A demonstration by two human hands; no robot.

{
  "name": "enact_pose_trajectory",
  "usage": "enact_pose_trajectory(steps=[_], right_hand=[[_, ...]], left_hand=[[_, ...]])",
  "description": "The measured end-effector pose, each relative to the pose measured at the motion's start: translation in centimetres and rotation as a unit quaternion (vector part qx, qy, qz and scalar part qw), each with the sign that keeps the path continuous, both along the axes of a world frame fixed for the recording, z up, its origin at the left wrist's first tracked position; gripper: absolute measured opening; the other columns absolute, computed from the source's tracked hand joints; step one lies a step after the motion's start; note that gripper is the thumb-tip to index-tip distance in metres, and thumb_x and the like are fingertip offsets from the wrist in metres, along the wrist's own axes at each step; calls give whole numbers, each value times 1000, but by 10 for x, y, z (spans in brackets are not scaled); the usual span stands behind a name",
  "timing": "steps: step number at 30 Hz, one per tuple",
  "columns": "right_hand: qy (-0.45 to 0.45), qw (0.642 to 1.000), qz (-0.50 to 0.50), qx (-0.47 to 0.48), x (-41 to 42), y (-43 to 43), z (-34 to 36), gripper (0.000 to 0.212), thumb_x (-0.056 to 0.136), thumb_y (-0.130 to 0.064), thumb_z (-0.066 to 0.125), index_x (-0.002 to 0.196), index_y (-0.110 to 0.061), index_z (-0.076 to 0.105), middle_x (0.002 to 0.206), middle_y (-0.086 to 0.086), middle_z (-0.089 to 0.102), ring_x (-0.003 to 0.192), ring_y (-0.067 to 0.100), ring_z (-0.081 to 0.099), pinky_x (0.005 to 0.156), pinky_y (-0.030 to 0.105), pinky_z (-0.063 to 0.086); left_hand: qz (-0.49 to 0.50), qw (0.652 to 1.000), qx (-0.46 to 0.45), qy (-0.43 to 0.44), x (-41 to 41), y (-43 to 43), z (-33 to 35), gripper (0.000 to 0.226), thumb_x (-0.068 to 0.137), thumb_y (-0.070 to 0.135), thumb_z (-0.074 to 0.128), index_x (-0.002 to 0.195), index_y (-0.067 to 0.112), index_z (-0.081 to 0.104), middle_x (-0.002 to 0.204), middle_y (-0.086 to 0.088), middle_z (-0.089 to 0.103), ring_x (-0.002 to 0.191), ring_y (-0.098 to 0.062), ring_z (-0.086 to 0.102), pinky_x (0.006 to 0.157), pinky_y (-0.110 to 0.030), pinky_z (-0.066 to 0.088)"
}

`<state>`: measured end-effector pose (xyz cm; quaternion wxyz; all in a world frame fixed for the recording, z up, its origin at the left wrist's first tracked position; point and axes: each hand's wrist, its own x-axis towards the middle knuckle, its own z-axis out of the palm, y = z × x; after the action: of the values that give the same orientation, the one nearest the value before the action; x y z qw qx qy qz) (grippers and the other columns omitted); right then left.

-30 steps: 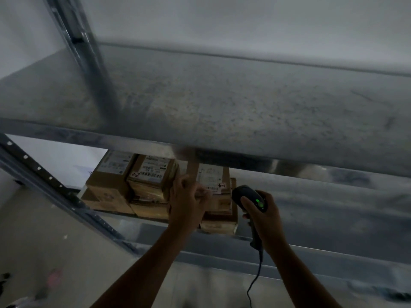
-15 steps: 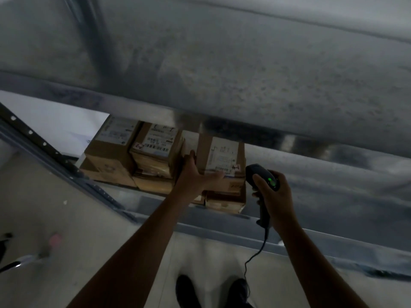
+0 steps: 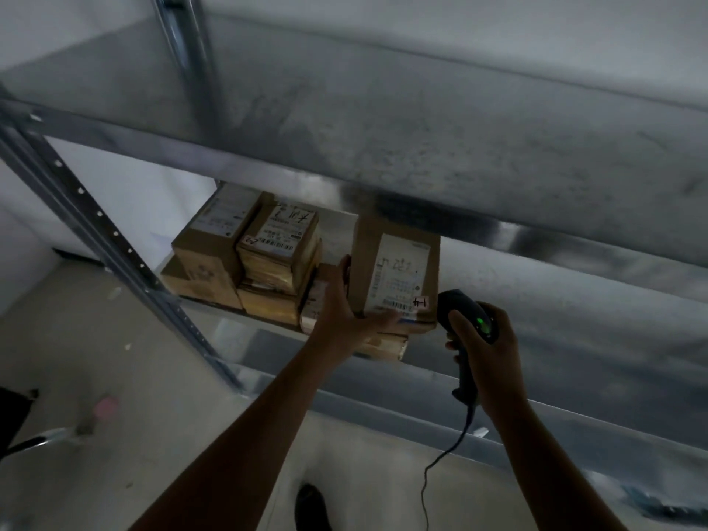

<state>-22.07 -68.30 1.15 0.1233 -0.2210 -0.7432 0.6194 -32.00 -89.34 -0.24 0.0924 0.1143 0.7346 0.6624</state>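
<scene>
- Head view: the cardboard box [image 3: 394,270] is held at the front of the lower shelf [image 3: 555,339], just under the rim of the upper shelf [image 3: 421,120], with its label [image 3: 402,277] turned toward the camera.
- The box is judged light, since one hand carries it, and stiff-walled; its smooth card could slip.
- The box is clasped by the left hand [image 3: 344,320], thumb laid up the left side and fingers spread along the near edge.
- Hold is best taken under the near corner, the barcode left uncovered.
- The barcode scanner [image 3: 467,316], green light lit, is gripped round its handle by the right hand [image 3: 486,350], just right of the box.
- Other stacked boxes [image 3: 245,258] are seen at the left.
</scene>
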Motion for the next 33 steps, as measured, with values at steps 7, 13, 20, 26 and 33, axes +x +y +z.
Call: enact_pose_trajectory(steps=[7,13,20,26,33], right_hand=[[31,998,-18,-51,80,25,17,38,93,-29,71,127,-23,54,112,10,69,83,25,74,69,35,59],[74,995,3,-64,162,40,36,46,84,-34,72,126,-23,58,111,7,72,82,29,74,70,38,60],[93,993,9,-66,239,59,51,48,84,-33,72,127,-17,59,104,11,74,77,31,72,67,40,60],[103,992,-11,-67,287,66,58,35,93,-23,73,125,-17,60,98,12,73,71,27,69,63,36,58],[108,991,-47,-64,320,63,56,30,93,-18,73,121,-19,62,96,11,73,66,25,68,62,37,57]], left_hand=[[23,997,-46,58,69,30,21,118,59,51,95,155,47,27,152,-2,41,141,-24,47,101,-52,56],[65,982,-100,147,115,57,42,114,61,57,91,153,53,24,146,17,32,139,-22,40,105,-48,52],[66,975,-112,177,162,89,53,119,73,22,94,165,21,17,149,-5,29,128,1,26,97,-1,34],[61,965,-166,194,193,97,55,114,75,24,93,164,21,22,158,-17,28,142,-29,32,113,-36,36],[51,966,-174,183,210,101,57,115,76,20,92,164,25,19,160,-17,23,146,-32,28,114,-41,36]])
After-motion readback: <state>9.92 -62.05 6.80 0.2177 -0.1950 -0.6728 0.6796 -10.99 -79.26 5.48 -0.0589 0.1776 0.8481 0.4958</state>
